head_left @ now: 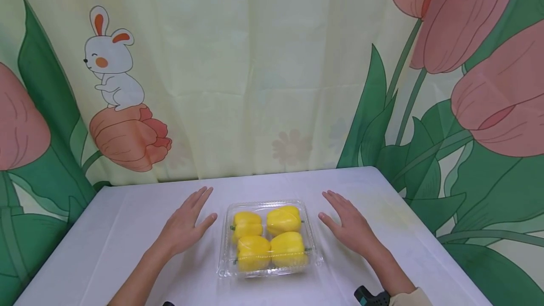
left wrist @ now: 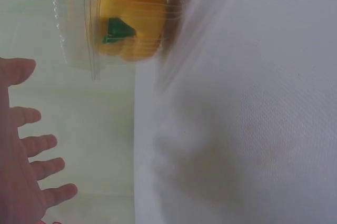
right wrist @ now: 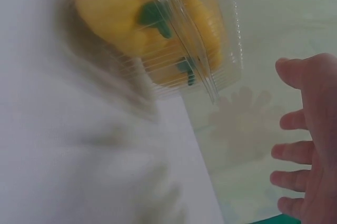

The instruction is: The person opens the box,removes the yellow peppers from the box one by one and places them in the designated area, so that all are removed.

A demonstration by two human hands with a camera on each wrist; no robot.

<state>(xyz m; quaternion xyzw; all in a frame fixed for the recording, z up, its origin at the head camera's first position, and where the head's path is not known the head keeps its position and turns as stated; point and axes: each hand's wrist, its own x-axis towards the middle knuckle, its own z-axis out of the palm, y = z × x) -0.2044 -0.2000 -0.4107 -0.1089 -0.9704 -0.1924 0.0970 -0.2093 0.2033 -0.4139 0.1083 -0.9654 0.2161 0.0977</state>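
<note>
- Backdrop, left section: a curtain (head_left: 250, 37) printed with a pink tulip (head_left: 21, 122), then a white rabbit (head_left: 116, 67) seated on a pink bud (head_left: 127, 138).
- Table (head_left: 112, 230): covered in white and set in front of the curtain; it extends beneath both hands.
- Left hand (head_left: 185, 228): positioned to the left of the container, apart from it. Fingers extended, thumb spread away from them; nothing is grasped. The palm side faces the container.
- Container (head_left: 261, 274): clear plastic with ribbed walls, resting flat on the table midway between the hands. A transparent lid covers the contents.
- Contents: four yellow bell peppers in two rows of two: rear-left pepper (head_left: 248, 223), front-left pepper (head_left: 253, 249), rear-right pepper (head_left: 283, 220), front-right pepper (head_left: 289, 248). Green stems point outward, toward the container's left and right walls.
- Right hand (head_left: 350, 226): positioned to the right of the container, near but not touching it. Fingers extended, thumb spread; nothing is grasped.
- Right wrist: fitted with a black device (head_left: 373, 297), adjacent to a beige sleeve (head_left: 410, 298).
- Backdrop, right section: large printed pink tulips (head_left: 463, 22) with green leaves.
</note>
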